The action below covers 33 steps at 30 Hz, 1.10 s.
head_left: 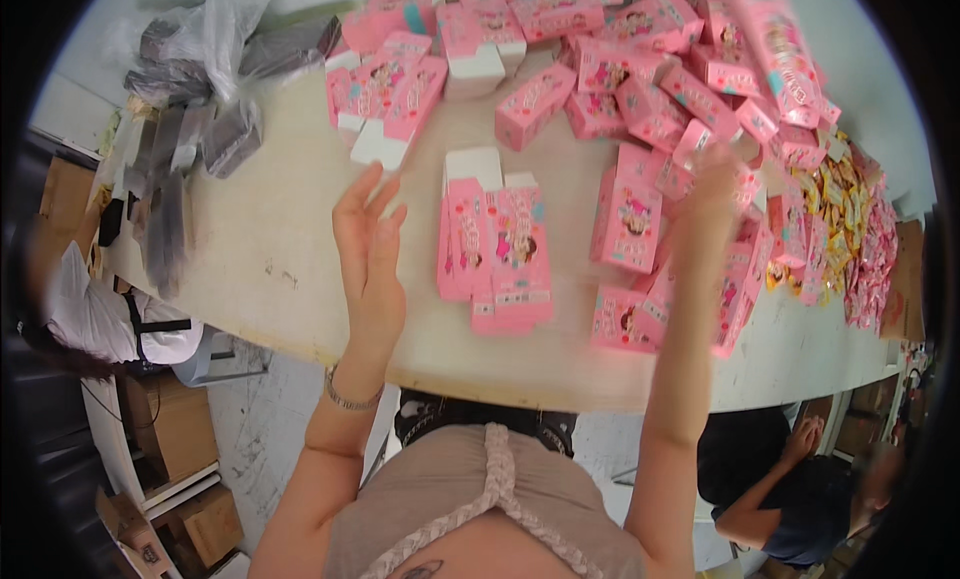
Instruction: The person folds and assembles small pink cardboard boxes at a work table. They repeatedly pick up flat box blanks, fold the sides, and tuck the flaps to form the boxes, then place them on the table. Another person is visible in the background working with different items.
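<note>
My left hand [370,254] is raised over the table, fingers stretched and apart, with nothing in it. Just right of it lies a stack of flat pink cartons [495,244] with white flaps, not folded up. My right hand [712,184] is smeared by motion over the heap of pink boxes [650,109] on the right, so its fingers cannot be made out. A blurred pink box [780,54] shows at the top right, beyond that hand and apart from it. A closed pink box [628,219] stands left of my right forearm.
More flat pink cartons [390,94] lie at the far left of the heap. Dark packs with clear plastic [205,99] sit at the table's left end. Yellow sachets [835,199] and pink sachets [872,249] pile up at the right. Other people sit at both sides.
</note>
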### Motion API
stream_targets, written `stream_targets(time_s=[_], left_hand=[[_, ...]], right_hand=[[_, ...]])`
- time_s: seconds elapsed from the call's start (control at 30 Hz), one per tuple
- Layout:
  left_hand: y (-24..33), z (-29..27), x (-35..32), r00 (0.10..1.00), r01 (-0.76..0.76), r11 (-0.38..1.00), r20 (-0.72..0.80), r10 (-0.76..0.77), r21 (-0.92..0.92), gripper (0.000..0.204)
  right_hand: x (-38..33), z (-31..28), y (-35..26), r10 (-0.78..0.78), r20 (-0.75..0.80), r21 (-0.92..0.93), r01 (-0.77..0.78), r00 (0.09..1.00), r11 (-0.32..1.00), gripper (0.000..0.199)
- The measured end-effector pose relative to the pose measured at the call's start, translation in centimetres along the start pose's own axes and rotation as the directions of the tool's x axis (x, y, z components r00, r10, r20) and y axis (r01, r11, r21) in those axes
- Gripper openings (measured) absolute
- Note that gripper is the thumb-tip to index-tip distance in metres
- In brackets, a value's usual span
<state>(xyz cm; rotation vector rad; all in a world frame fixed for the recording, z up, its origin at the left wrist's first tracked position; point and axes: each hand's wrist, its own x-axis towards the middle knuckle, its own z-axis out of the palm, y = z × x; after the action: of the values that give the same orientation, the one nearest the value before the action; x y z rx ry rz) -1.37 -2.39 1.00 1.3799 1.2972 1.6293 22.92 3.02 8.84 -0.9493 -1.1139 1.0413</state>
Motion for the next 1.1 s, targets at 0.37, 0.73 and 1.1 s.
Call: stream_targets(time_s=[0.37, 0.73, 1.1], left_hand=[[-3.8, 1.3, -1.0, 0.891, 0.453, 0.889, 0.020, -0.453, -0.066, 0.043], [-1.4, 3.0, -1.0, 0.795, 0.565, 0.767, 0.449, -0.408, -0.303, 0.049], [1.0, 2.6, -3.9, 0.880, 0.220, 0.975, 0.435, -0.193, -0.012, 0.067]], right_hand=[[-7.7, 2.5, 8.3, 0.174, 0.333, -0.803, 0.183, 0.927, 0.567, 0.052], [-8.3, 2.8, 4.1, -0.004, 0.514, -0.520, 0.315, 0.858, 0.794, 0.067], [-8.9, 1.9, 9.1, -0.117, 0.302, -0.231, 0.192, 0.946, 0.954, 0.039]])
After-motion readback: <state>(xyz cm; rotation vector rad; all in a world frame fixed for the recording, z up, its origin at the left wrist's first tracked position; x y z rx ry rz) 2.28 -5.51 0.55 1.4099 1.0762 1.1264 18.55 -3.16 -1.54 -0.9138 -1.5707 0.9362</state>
